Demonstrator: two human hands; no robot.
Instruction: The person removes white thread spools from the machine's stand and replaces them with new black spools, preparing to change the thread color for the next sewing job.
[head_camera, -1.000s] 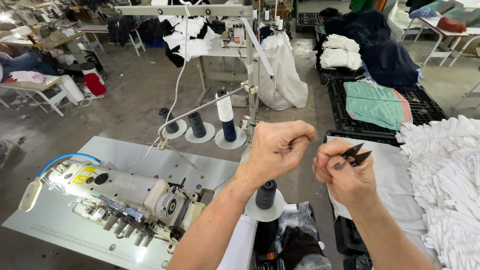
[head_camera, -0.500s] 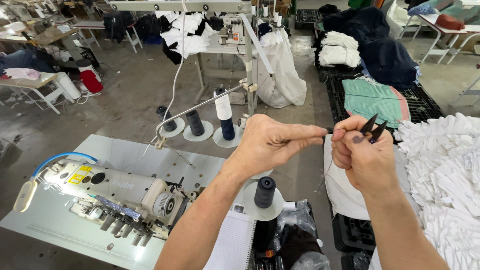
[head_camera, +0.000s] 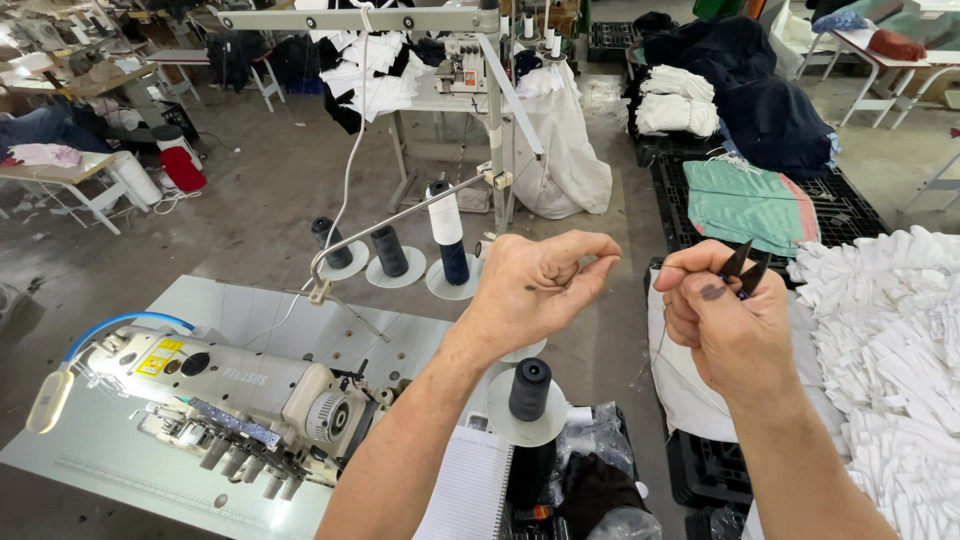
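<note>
My left hand (head_camera: 535, 285) is raised above the thread stand, thumb and forefinger pinched on a thin thread that is barely visible. My right hand (head_camera: 725, 320) is beside it, a short gap apart, closed around small black thread snips (head_camera: 745, 265) whose blades point up. A dark thread cone (head_camera: 530, 390) stands on a white disc just below my left wrist. The white industrial sewing machine (head_camera: 220, 385) lies on its pale table (head_camera: 120, 470) at the lower left.
More thread cones (head_camera: 448, 235) stand under the metal thread-guide arm (head_camera: 400, 220). A pile of white fabric pieces (head_camera: 890, 350) lies at the right. Black crates with green cloth (head_camera: 750, 200), other tables, garments and a second machine stand on the concrete floor behind.
My hands have drawn a little apart after meeting at the fingertips. The snips stay in my right hand and the left keeps its pinch.
</note>
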